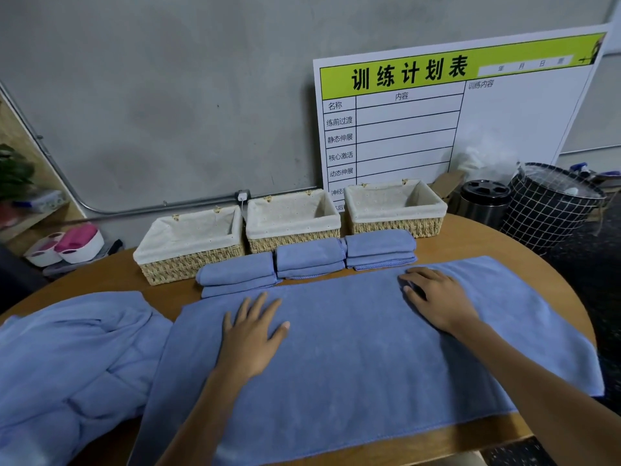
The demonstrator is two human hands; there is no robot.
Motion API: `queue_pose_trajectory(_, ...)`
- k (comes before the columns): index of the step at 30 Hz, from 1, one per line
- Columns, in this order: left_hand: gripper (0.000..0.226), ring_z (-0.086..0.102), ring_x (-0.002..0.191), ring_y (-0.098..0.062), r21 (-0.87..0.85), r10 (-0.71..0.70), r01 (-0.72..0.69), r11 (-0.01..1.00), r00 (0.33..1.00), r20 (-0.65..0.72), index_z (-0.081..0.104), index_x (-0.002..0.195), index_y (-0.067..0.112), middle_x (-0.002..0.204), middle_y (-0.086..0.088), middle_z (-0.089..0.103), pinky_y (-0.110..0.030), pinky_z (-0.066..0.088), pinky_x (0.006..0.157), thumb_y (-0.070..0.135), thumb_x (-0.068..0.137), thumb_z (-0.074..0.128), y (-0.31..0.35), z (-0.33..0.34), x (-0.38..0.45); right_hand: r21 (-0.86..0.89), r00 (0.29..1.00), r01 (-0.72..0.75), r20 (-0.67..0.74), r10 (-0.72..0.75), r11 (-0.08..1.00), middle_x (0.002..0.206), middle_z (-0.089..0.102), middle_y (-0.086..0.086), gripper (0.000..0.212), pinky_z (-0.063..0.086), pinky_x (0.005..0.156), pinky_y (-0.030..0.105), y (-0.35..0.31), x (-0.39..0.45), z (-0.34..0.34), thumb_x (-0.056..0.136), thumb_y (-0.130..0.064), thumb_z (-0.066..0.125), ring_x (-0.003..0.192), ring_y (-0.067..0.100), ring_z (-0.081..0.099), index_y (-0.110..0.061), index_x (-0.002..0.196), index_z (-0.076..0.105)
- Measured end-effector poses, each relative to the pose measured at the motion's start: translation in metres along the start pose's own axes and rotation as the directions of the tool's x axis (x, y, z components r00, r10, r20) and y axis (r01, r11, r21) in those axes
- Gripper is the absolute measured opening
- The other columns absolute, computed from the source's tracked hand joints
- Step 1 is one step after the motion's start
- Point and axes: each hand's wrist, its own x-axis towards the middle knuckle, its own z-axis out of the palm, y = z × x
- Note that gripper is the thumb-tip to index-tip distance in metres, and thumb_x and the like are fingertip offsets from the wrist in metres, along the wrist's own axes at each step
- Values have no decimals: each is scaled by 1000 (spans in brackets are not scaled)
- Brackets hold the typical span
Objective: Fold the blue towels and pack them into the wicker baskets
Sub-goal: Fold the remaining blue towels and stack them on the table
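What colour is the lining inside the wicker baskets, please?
Cream-white with small dots, lining, in the head view.

A grey concrete wall (168, 79) fills the far side of the room, mottled and bare. A thin metal conduit (67, 183) runs down it from the left, curves, then continues level towards a small wall socket (242, 195). Leaning against the wall at the right is a large white planning board (470, 122) with a lime-green header, black Chinese characters and a ruled grid. A rounded wooden table (497, 233) occupies the near ground. Beyond its far right edge stand a dark cylindrical bin (484, 203) and a black hamper with a white grid pattern (551, 210). At the far left, a wooden shelf (20, 216) holds green leaves and small containers, with white and pink tubs (80, 243) below. The floor at right is dark and speckled.
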Motion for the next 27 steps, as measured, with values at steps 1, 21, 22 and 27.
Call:
queue_pose_trajectory(1,87,5,155,-18,8,-14,14,1000,999,38,21,156,46,167,14,7,-53,8,121,79,77,2,3,4,0,1,1000,2,0,-2,1000,140,57,-3,33,44,102,44,0,0,0,99,-37,51,127,24,53,-28,129,63)
queue_pose_trajectory(21,91,-3,155,-14,-11,11,-11,1000,998,63,15,155,50,167,19,0,-53,-1,123,83,73,-3,-15,8,1,45,1000,-11,4,11,999,139,58,-6,61,44,103,46,1,-2,-2,91,-58,24,127,21,53,-32,128,64)
queue_pose_trajectory(22,91,-4,155,-14,-2,9,-9,1000,998,66,15,155,50,166,19,0,-53,-1,123,83,73,-3,-14,7,1,48,1000,-10,5,10,999,139,58,-5,61,44,102,46,1,-2,-2,90,-58,23,127,21,53,-32,128,64)
queue_pose_trajectory(27,106,-3,155,-13,-7,2,-2,1000,999,54,15,155,50,166,20,1,-52,-1,123,95,63,-11,-15,7,0,48,999,-28,27,27,998,140,57,-6,54,42,104,45,-2,-3,-5,93,-54,28,128,21,52,-33,129,63)
